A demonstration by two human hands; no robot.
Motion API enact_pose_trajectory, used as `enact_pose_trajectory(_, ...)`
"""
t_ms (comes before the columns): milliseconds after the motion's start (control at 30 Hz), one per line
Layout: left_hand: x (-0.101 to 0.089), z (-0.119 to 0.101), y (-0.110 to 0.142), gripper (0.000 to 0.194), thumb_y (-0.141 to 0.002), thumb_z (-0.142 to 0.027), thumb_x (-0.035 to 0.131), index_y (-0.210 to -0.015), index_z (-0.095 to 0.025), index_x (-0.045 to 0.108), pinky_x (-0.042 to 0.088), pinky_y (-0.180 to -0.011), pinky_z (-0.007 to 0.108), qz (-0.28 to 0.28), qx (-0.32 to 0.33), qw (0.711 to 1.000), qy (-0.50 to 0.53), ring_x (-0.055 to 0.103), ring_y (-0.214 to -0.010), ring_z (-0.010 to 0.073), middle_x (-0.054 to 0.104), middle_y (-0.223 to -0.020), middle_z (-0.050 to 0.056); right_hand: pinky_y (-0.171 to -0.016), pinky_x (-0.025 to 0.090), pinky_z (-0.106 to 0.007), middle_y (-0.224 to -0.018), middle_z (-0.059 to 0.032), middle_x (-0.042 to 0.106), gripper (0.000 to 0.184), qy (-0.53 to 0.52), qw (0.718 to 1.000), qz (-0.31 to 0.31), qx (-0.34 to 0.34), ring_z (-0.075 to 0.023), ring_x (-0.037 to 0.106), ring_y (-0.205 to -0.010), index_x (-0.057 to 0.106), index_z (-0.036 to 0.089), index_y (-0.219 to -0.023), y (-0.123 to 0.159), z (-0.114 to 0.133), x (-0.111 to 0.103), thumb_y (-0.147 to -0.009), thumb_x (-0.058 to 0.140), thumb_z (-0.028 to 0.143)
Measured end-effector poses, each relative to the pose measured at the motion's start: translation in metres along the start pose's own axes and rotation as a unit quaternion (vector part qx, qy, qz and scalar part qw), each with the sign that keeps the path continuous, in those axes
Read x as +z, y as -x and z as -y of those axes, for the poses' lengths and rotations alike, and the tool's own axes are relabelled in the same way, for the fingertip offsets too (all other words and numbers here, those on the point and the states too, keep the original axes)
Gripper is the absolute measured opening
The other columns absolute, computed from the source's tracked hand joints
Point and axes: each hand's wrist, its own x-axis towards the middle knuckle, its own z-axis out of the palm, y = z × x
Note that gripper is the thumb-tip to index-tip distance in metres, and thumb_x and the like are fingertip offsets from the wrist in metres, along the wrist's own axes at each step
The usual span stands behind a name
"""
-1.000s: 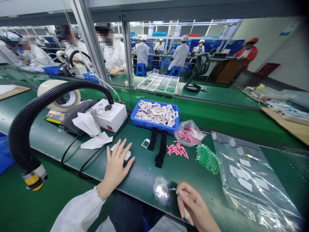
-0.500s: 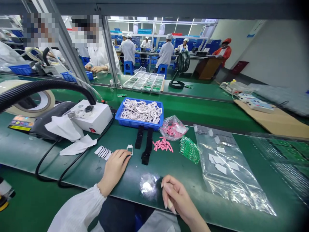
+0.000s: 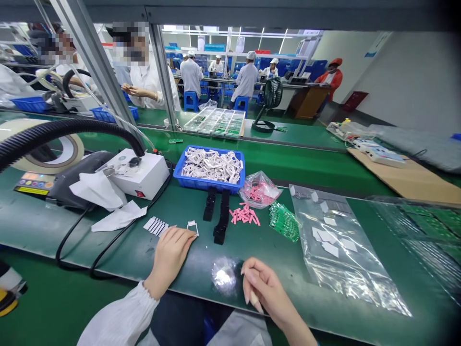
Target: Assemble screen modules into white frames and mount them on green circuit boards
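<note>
My left hand (image 3: 172, 253) lies palm down on the green bench with its fingers curled together. Its fingertips sit just short of a small white frame (image 3: 192, 227), and a strip of white labels (image 3: 155, 226) lies to the left of the fingers. My right hand (image 3: 260, 284) rests at the bench's near edge, fingers folded over something pale that I cannot make out. A crumpled bit of clear film (image 3: 224, 276) lies between the two hands. Two black strips (image 3: 217, 217) lie just beyond the white frame.
A blue tray (image 3: 201, 183) of white frames stands behind the strips. Right of it are a bag of pink pieces (image 3: 258, 190), loose pink pieces (image 3: 245, 215), green circuit boards (image 3: 284, 222) and a large clear bag (image 3: 338, 250). A white box (image 3: 141, 174), cables and a black hose (image 3: 72, 130) fill the left. Other people work beyond.
My left hand went from spread open over the labels to curled, sliding right toward the white frame. The view swung right and then steadied. My right hand stayed put.
</note>
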Motion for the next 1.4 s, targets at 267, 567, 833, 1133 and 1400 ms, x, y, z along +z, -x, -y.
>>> enact_pose_trajectory(267, 0.001, 0.000, -0.001, 0.012, -0.087, -0.021, 0.053, -0.095, -0.019, 0.062, 0.047, -0.088, 0.038, -0.006, -0.020, 1.000, 0.011, 0.065, -0.084, 0.0189, 0.072, -0.091, 0.004, -0.055, 0.032, -0.018, -0.067, 0.0007, 0.052, 0.040, 0.238, 0.940, -0.212, -0.119, -0.0052, 0.039, -0.055, 0.055, 0.015, -0.079, -0.051, 0.024, 0.020, -0.066, 0.070, 0.050)
enact_pose_trajectory(567, 0.000, 0.001, 0.000, 0.016, -0.088, -0.021, 0.050, -0.095, -0.020, 0.065, 0.048, -0.090, 0.042, -0.007, -0.053, 0.995, 0.082, 0.066, -0.085, 0.0202, 0.073, -0.091, 0.005, -0.053, 0.032, -0.019, -0.058, 0.0009, 0.051, 0.036, 0.336, 0.905, -0.179, -0.189, -0.0064, 0.041, -0.051, 0.061, 0.016, -0.075, -0.059, 0.020, 0.019, -0.083, 0.051, 0.050)
enact_pose_trajectory(833, -0.014, -0.021, 0.005, 0.020, -0.088, -0.025, 0.052, -0.096, -0.020, 0.069, 0.049, -0.093, 0.044, 0.005, -0.134, 0.971, 0.200, 0.065, -0.094, 0.0221, 0.073, -0.098, 0.007, -0.056, 0.038, -0.019, -0.078, -0.0054, 0.062, 0.031, 0.305, 0.900, -0.204, -0.235, -0.0065, 0.048, -0.058, 0.066, 0.014, -0.078, -0.042, 0.033, 0.016, -0.087, 0.050, 0.040)
enact_pose_trajectory(1133, -0.066, -0.079, 0.002, 0.055, -0.066, -0.061, 0.065, -0.092, -0.013, 0.074, 0.052, -0.074, 0.030, 0.351, -0.283, 0.527, 0.721, 0.068, -0.074, 0.0191, 0.073, -0.079, 0.010, -0.079, 0.049, -0.020, -0.097, -0.0046, 0.062, 0.020, 0.295, 0.921, 0.070, -0.244, -0.0099, 0.060, -0.090, 0.065, 0.019, -0.076, 0.032, 0.089, 0.035, -0.087, 0.052, 0.028)
enact_pose_trajectory(1400, -0.081, -0.094, 0.015, 0.036, -0.076, -0.036, 0.068, -0.111, -0.028, 0.067, 0.052, -0.080, 0.025, 0.278, -0.302, 0.522, 0.748, 0.067, -0.083, 0.0152, 0.074, -0.086, 0.002, -0.073, 0.045, -0.029, -0.083, -0.0047, 0.058, 0.009, 0.382, 0.801, -0.142, -0.438, -0.0139, 0.055, -0.080, 0.059, 0.020, -0.078, 0.055, 0.081, 0.043, -0.078, 0.062, 0.012)
